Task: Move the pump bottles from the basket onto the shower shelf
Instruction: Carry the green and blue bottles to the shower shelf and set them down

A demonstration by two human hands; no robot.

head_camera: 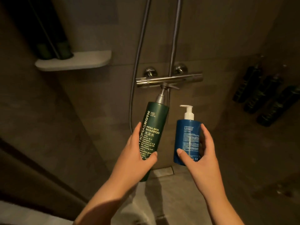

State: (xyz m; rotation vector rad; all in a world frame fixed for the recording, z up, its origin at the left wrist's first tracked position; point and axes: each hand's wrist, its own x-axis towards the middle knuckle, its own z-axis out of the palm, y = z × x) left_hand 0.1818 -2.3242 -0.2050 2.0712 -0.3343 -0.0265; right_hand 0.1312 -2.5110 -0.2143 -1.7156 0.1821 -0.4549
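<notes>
Green bottle (152, 127): dark green body, pale yellow-green lettering. Neck (160, 98): brushed silver.
Blue bottle (188, 140): deep blue body, small pale print. Pump (188, 111): white.
Shelf (78, 62): plain off-white.
Shelf bottles (64, 50): dark green, near black in shadow.
Wall (97, 103): grey-brown tiles, faint mottling, thin darker joints.
Mixer (168, 79): polished chrome.
Hose (138, 54): silver-grey.
Right-wall bottles (261, 95): black-green, lighter green markings; pattern too dim to read.
Floor (170, 200): pale grey stone, soft marbling.
</notes>
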